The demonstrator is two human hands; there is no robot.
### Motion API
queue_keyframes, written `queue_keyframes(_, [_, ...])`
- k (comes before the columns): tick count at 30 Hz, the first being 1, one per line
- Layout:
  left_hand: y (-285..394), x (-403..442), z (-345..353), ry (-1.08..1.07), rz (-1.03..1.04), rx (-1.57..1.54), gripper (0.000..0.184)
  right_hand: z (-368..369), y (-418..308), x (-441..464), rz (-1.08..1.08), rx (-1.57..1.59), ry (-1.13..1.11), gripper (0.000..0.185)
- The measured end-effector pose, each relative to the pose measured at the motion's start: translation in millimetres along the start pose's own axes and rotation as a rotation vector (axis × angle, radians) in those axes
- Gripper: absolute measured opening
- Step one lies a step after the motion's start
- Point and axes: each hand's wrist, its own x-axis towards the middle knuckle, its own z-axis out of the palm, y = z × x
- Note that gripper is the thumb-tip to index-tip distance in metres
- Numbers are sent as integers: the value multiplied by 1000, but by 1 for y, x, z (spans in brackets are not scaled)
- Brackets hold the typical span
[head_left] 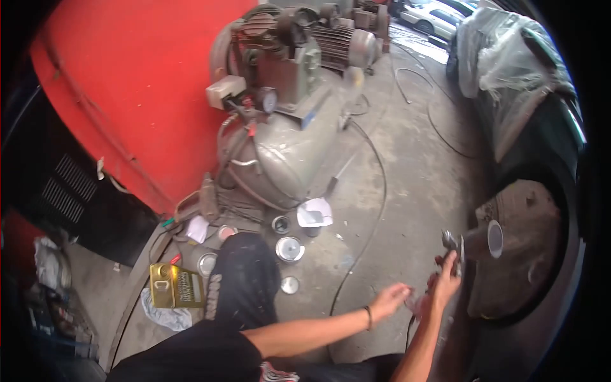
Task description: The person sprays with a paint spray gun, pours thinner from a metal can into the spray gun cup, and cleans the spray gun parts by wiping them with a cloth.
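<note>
My right hand (443, 280) is wrapped round a metal spray gun (450, 242) with a pale cup (494, 239) on its far side, close to the dark car body. A hose hangs below that hand. Just left of it, my left hand (393, 301) has its fingers pinched together; what they hold, if anything, is too small to make out. A dark band circles the left wrist.
An air compressor (286, 149) stands by the red wall (140, 83). A gold can (176, 286), open tins (289, 249) and paper (315, 212) lie near my knee. A hose (384, 184) crosses the floor. The car's wheel arch (563, 216) is at right.
</note>
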Motion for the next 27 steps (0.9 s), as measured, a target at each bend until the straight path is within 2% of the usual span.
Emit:
queue_keyframes(1, [0, -5, 16, -77, -201, -280, 34, -6, 6, -18, -6, 37, -9, 49])
queue_keyframes(4, [11, -40, 36, -92, -427, -450, 33, -24, 13, -63, 7, -3, 51, 49])
queue_keyframes(7, [-14, -63, 46, -144, -511, -608, 33, -45, 12, -78, 19, 1, 99, 49])
queue_keyframes(10, [-31, -73, 59, -228, -495, -685, 33, -56, 10, -82, 50, 4, 128, 45])
queue_keyframes(13, [-44, -67, 68, -297, -553, -611, 31, -77, 13, -81, 15, 15, 171, 41])
queue_keyframes(17, [-38, -58, 81, -273, -523, -536, 32, -92, 29, -69, 22, -88, 228, 41])
queue_keyframes(19, [-36, -50, 85, -291, -512, -486, 34, -100, 38, -60, -22, -112, 216, 42])
queue_keyframes(22, [-58, -40, 83, -274, -492, -375, 40, -97, 48, -50, -202, -200, 251, 44])
queue_keyframes(24, [-62, -46, 85, -165, -328, -253, 42, -93, 44, -57, -160, -194, 205, 49])
queue_keyframes(25, [-51, -54, 80, -153, -306, -83, 43, -95, 46, -60, -139, -193, 185, 51])
queue_keyframes(26, [-48, -55, 64, -173, -387, 80, 38, -99, 60, -58, -220, -306, 175, 56])
queue_keyframes(27, [-30, -60, 44, -306, -418, 334, 37, -96, 59, -65, -294, -377, 175, 41])
